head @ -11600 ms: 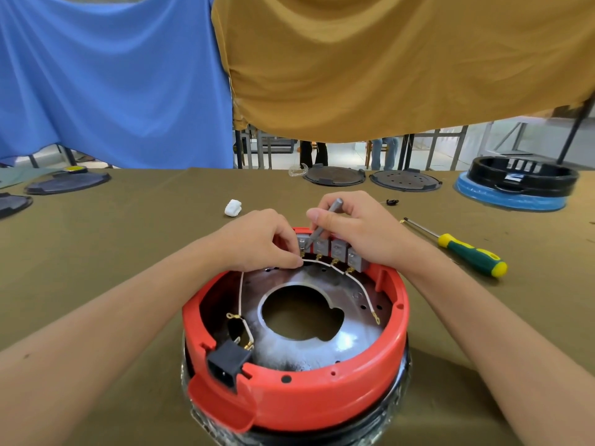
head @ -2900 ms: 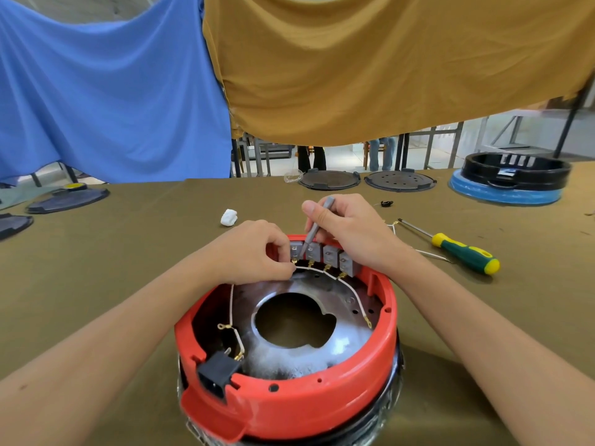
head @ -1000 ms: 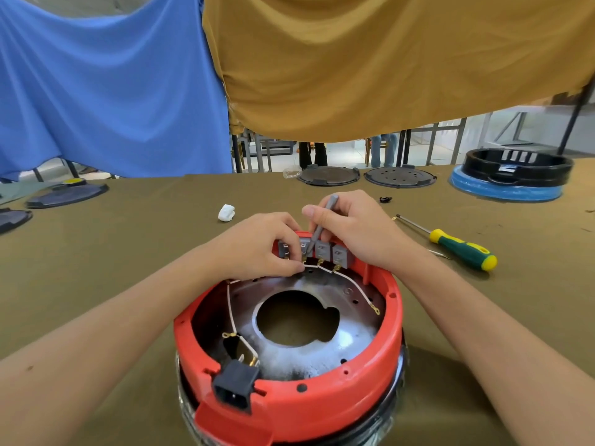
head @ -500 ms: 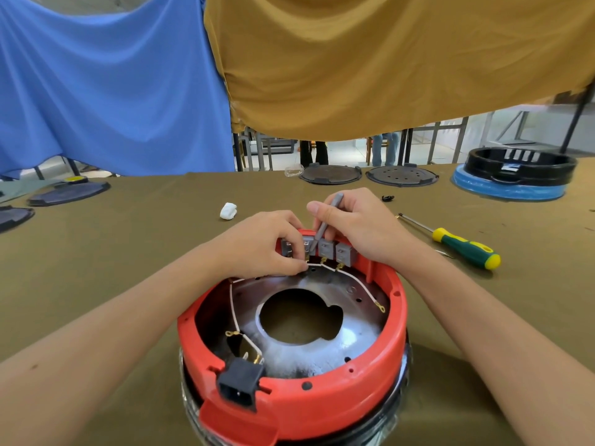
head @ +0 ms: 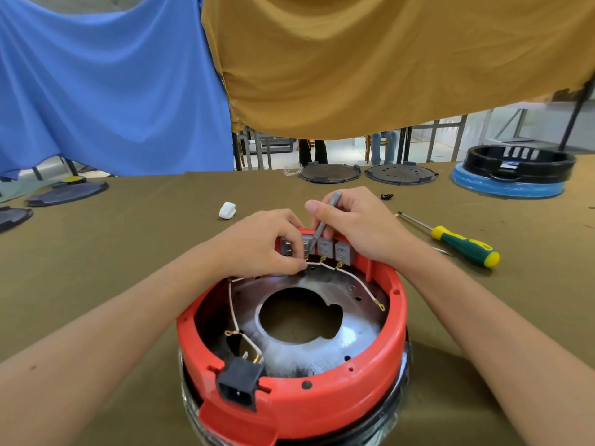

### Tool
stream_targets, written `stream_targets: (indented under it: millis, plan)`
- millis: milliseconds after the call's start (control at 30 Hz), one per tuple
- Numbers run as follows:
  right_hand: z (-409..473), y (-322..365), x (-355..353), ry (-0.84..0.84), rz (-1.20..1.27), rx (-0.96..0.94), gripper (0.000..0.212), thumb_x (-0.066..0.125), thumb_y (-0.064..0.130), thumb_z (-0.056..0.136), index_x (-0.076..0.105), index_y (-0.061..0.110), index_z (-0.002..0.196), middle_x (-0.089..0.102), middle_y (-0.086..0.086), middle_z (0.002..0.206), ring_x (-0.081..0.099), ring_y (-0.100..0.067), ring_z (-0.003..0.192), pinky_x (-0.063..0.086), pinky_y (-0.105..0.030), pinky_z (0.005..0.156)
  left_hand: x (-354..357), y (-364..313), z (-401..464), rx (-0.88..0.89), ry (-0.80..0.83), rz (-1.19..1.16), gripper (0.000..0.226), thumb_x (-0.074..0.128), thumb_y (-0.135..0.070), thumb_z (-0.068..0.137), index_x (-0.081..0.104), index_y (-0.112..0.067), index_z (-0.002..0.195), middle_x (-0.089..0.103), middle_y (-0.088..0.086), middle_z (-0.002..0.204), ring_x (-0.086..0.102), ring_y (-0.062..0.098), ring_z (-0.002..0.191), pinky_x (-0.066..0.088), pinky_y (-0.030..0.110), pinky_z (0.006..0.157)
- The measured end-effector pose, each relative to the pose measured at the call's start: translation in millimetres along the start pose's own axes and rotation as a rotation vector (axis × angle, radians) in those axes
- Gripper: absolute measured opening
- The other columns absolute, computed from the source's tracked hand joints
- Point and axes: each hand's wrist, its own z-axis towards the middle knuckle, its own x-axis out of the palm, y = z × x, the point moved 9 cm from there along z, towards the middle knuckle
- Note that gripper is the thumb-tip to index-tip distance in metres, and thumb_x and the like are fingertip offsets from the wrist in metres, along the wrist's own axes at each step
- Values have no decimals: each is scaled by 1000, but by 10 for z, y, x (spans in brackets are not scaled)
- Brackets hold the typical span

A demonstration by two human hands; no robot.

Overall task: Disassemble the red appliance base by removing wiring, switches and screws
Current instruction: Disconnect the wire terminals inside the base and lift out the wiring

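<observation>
Olive table cloth (head: 128, 252), blue drape (head: 106, 82), perhaps workshop

- Left hand (head: 260, 244): fingers curled, fingertips pinched together, forearm reaching forward from lower left.
- Right hand (head: 357, 225): thumb and fingers curled in a grip, forearm reaching from lower right.

This is a repair or disassembly workshop: around the opened red appliance base (head: 291, 375) on the cloth-covered workbench (head: 128, 252) lie a screwdriver (head: 463, 244), round base plates (head: 330, 172) behind it, and a stripped black housing (head: 518, 160) to its far right.
</observation>
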Motion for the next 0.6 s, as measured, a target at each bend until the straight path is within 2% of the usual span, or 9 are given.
stream_targets:
  millis: [100, 267, 433, 600]
  plan:
    - [19, -43, 2, 2, 35, 32, 39, 60, 36, 98, 72, 8, 74, 68, 2, 58, 60, -3, 55, 46, -12, 58, 1, -7, -1, 3, 2, -1, 9, 76, -30, 81, 74, -28, 72, 54, -18, 107, 57, 1, 94, 47, 36, 91]
    - [23, -70, 5, -6, 31, 50, 40, 59, 40, 98, 72, 11, 73, 66, 2, 57, 58, -3, 54, 44, -12, 57, 1, 1, 1, -4, 3, -6, 8, 76, -30, 80, 74, -29, 72, 53, -20, 107, 56, 1, 94, 46, 34, 91]
    - [-12, 25, -28, -38, -50, -19, 37, 60, 41, 97, 67, 18, 69, 68, 1, 60, 61, -7, 56, 49, -25, 62, -1, 4, 4, -6, -4, -3, 9, 76, -29, 80, 74, -28, 71, 54, -20, 106, 57, 0, 93, 47, 34, 91]
    - [-20, 53, -15, -21, -62, -12, 37, 60, 42, 96, 68, 14, 73, 71, -4, 65, 66, -22, 67, 53, -42, 73, -4, 3, 6, -1, -8, 3, 10, 76, -29, 80, 73, -29, 71, 53, -21, 106, 58, 2, 94, 47, 35, 91]
